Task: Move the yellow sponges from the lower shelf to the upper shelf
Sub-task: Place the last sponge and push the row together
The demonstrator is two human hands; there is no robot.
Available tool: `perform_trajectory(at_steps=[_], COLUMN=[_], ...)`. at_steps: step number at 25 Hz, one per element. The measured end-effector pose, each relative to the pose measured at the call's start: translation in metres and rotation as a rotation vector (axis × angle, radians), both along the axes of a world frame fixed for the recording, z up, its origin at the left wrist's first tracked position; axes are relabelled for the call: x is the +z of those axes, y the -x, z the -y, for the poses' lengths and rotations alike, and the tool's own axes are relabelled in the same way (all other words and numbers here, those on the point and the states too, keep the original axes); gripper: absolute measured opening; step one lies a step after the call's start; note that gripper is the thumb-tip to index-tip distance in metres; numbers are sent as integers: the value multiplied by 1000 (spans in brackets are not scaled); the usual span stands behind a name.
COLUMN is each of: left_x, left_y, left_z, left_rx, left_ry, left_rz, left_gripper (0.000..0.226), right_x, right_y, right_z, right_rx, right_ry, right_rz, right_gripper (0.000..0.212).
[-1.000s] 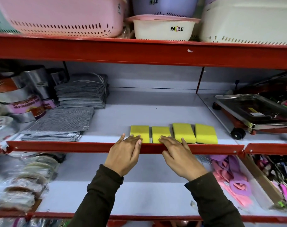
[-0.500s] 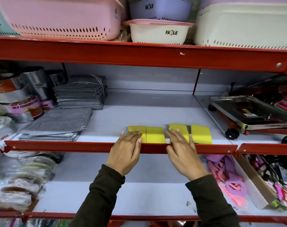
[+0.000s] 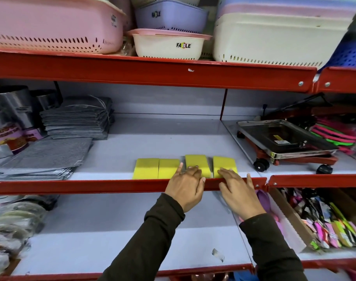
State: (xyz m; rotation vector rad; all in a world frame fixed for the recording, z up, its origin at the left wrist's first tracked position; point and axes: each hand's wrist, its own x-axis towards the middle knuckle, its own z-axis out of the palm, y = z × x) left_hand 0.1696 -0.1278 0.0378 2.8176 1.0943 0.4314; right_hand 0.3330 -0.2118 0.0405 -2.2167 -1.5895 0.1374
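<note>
1. Four yellow sponges (image 3: 185,167) sit in a row at the front edge of the middle shelf (image 3: 152,142), just behind its red front rail (image 3: 91,186). The two on the left touch each other – the two on the right stand slightly apart, with a thin gap showing between them.
2. Left hand (image 3: 186,186) reaches over the rail, fingers flat on the near end of the third sponge from the left. Grip is loose and spread – no pinch, nothing lifted.
3. Right hand (image 3: 237,189) likewise lies flat, fingertips on the near end of the rightmost sponge. Grip spread, holding nothing.
4. The shelf below (image 3: 132,230) is bare where the arms cross it, with no yellow sponge visible there.
5. Step in hand, as a judgement: placing looks done and this reads as tidying, lining up the right-hand pair with the rest of the row. Task seems close to finished.
6. Next move probably calls for a light sideways nudge to close the gap and square the third sponge, which sits a little further back than the others. Then both hands come back over the rail.
7. Sponges are soft and light, so they should slide with little push; too much could skew the row or shove one away from the edge.
8. Grey cloth stacks (image 3: 51,159) on the left and a wheeled metal tray (image 3: 284,138) on the right stand well apart from the sponges.
</note>
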Motion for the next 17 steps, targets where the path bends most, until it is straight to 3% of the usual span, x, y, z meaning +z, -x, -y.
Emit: perform_trajectory(at_steps=[17], left_x=[5], left_y=[16], left_z=[14], left_rx=[96], left_ry=[17], left_rz=[8], left_gripper=[53], right_x=[0], right_y=[18], right_z=[-8], right_rx=[86], right_ry=[-20], right_rz=[-100], right_gripper=[49])
